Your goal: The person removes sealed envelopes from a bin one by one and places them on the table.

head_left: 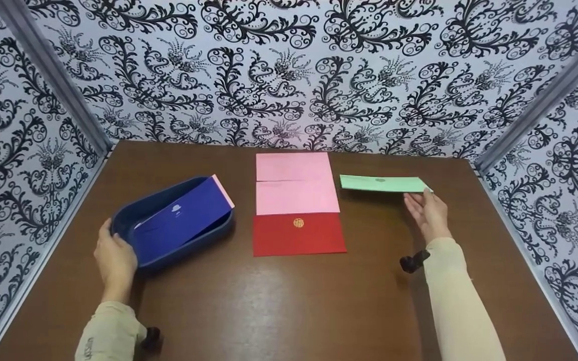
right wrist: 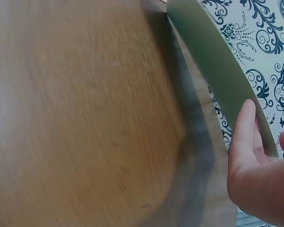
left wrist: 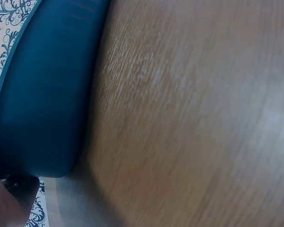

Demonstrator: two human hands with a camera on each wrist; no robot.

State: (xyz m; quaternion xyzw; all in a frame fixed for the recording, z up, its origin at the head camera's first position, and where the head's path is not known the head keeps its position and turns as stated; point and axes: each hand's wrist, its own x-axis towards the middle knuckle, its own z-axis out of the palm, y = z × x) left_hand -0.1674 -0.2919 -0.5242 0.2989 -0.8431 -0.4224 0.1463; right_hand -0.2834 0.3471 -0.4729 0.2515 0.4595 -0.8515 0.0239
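Observation:
My left hand [head_left: 114, 256] holds the near left end of a dark blue tray [head_left: 191, 249] on the brown table. The tray's outer wall [left wrist: 47, 94] fills the left of the left wrist view, with a bit of the hand [left wrist: 4, 201] at the bottom corner. A dark blue envelope [head_left: 181, 218] leans inside the tray over a pink one [head_left: 224, 193]. My right hand [head_left: 427, 209] pinches the right end of a green envelope [head_left: 382, 183], held just above the table at the right. In the right wrist view the green envelope [right wrist: 213, 61] curves up from my fingers [right wrist: 244, 137].
Two pink envelopes [head_left: 294, 167] [head_left: 296, 197] and a red envelope with a gold seal [head_left: 298, 234] lie in a column at the table's middle. Patterned walls enclose the table [head_left: 279, 306] on three sides. Bare wood runs along the near edge.

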